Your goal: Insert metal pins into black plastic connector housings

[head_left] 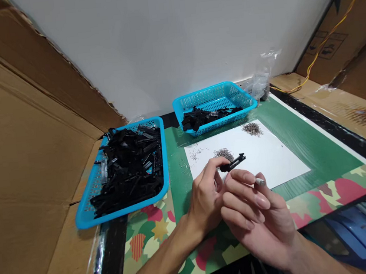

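Note:
My left hand [205, 195] pinches a slim black plastic part [235, 162] between thumb and fingers, its far end pointing up and right. Close beside it, my right hand [256, 216] is turned palm up with fingers curled. Between its thumb and index finger is a small pale-grey rod-like piece [260, 181]; the rest of it is hidden. Both hands are over the near part of a white sheet [283, 161]. Just behind the black part lies a pile of tiny metal pieces [224, 154], too small to name exactly.
A blue basket [165, 169] heaped with black plastic parts stands at left. Behind the sheet, another blue basket [230, 89] holds fewer. A second metal pile [252, 129] lies near the sheet's far edge. Clear plastic bags [260, 83] stand at back right; cardboard [21, 127] walls the left.

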{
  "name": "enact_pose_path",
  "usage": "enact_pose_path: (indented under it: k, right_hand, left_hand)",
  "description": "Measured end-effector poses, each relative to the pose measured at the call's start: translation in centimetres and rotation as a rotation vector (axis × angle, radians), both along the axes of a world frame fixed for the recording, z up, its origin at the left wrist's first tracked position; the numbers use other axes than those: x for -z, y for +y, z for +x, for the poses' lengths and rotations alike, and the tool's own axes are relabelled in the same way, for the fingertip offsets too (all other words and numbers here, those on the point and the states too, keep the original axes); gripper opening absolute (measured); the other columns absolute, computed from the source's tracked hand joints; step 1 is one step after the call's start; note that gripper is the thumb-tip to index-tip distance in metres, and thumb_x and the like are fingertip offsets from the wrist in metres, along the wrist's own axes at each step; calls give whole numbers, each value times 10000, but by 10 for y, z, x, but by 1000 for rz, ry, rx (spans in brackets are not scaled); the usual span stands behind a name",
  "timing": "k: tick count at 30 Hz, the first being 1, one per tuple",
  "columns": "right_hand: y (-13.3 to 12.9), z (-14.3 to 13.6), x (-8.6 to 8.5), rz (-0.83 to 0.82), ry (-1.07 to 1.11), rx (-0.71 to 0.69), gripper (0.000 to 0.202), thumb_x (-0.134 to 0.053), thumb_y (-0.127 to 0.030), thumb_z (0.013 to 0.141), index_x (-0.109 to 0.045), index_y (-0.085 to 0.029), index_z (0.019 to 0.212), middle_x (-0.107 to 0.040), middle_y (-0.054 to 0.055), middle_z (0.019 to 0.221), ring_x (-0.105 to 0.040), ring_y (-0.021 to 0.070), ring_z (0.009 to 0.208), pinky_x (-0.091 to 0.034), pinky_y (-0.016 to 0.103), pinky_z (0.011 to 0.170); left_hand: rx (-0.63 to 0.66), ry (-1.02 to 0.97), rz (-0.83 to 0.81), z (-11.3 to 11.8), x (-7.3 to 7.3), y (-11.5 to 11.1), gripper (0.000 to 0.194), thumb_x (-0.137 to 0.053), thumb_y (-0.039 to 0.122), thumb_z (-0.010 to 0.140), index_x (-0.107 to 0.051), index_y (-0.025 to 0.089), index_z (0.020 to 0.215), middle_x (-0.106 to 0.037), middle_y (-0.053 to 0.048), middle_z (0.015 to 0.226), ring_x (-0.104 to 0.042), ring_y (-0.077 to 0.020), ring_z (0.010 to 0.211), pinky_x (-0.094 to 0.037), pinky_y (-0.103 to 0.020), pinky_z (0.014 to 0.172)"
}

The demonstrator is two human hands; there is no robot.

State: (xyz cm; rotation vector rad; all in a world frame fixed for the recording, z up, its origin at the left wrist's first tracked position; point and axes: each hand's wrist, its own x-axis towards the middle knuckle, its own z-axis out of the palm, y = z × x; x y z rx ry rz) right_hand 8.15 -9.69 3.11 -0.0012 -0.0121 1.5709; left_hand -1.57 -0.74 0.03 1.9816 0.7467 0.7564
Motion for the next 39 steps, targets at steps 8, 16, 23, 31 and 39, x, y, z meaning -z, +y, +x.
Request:
enact_pose_path:
  k: [8,16,23,31,39]
  right_hand:
    - [-3,50,11,-162,-585,109,45,-743,-245,962,-710,-213,966,-564,2,861,-477,93,694,-491,202,696]
    - [-12,110,37,-274,-1489,207,186,-775,-403,946,-745,-219,953,-657,26,857,-605,163,789,-491,273,739]
    - [-32,125,57,-151,-1864,39,236,-575,-446,1064,-679,-235,1047,-702,49,1037,-640,207,952,-482,310,847]
    - [-22,123,42,-105,-1731,-29,318,-481,-475,1098,-634,-225,973,-635,41,968,-589,214,946,-441,323,864]
    - [-6,126,14,10,-2062,-221,326,-291,-455,1145,-558,-270,1168,-576,-2,909,-489,181,793,-391,304,736]
  left_hand:
    - [-162,-130,34,5,2,8,133,-608,292,1015,-588,237,1134,-506,66,700,-500,-95,563,-398,-246,562]
    - [-172,-128,72,3,2,15,167,-607,329,1024,-596,220,1150,-605,43,817,-512,-69,556,-397,-239,541]
    - [-291,-65,195,10,-10,28,171,-619,347,1036,-664,212,1132,-650,41,779,-549,-92,588,-433,-251,598]
    - [-502,368,588,50,-77,90,195,-676,308,1009,-780,269,1169,-765,-42,1183,-723,-217,877,-525,-346,754]
    - [-483,596,648,69,-69,134,295,-608,248,1018,-775,186,1253,-791,-131,1110,-726,-311,977,-542,-460,896]
